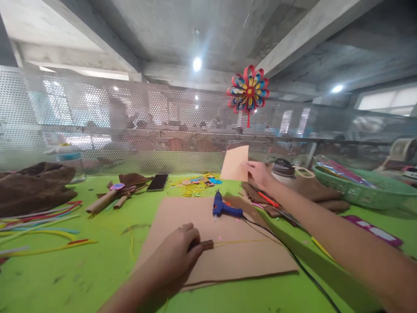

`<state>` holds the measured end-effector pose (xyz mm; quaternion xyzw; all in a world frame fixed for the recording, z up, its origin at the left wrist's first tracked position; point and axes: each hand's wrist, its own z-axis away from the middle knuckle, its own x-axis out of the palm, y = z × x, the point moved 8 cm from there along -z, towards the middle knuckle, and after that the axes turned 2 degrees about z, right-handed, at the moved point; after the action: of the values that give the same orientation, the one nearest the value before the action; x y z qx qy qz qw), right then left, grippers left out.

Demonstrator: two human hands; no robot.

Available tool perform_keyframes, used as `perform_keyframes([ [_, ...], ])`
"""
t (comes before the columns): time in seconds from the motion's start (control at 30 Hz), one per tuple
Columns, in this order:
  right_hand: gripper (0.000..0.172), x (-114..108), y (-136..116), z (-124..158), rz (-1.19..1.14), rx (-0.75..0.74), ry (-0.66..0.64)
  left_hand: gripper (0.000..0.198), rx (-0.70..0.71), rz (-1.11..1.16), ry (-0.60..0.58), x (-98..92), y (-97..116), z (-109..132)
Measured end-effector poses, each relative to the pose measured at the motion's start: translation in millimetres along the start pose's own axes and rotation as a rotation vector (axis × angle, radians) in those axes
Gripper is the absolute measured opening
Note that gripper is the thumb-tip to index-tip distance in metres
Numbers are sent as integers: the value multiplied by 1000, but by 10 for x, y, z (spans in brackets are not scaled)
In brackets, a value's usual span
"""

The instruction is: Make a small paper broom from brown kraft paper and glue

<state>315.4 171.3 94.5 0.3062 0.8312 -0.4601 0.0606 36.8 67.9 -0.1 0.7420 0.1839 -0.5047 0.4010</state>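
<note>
My left hand [179,247] rests low over a tan cardboard sheet [237,261]. Its fingers are closed around a small brown rolled piece [207,244], one end of which sticks out. A thin yellow string [241,241] runs to the right from near that end. Farther off, my right hand [259,173] pinches the right edge of a pale tan piece of paper [237,164], held upright above the table. Between the two hands a blue glue gun [228,209] lies on the cardboard, its black cord trailing to the lower right.
Yellow and blue scraps [198,183] lie behind the cardboard, beside a phone [157,182]. On the left are brown paper rolls [107,200], coloured strips [52,230] and brown cloth [35,184]. A green basket [368,191] and lidded cup [282,170] stand right. A paper flower [249,91] hangs above.
</note>
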Motion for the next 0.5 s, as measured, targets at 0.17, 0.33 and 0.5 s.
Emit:
perform_keyframes([
  [0.17,37,-92,-699,1035,143,-167,-134,23,67,-26,-1,13,-9,-10],
  [0.33,27,220,-1385,2280,397,-829,-391,25,90,-37,-22,14,-74,-72],
  [0.5,26,365,-1359,2701,536,-914,-464,27,41,-24,62,-108,-173,-141],
])
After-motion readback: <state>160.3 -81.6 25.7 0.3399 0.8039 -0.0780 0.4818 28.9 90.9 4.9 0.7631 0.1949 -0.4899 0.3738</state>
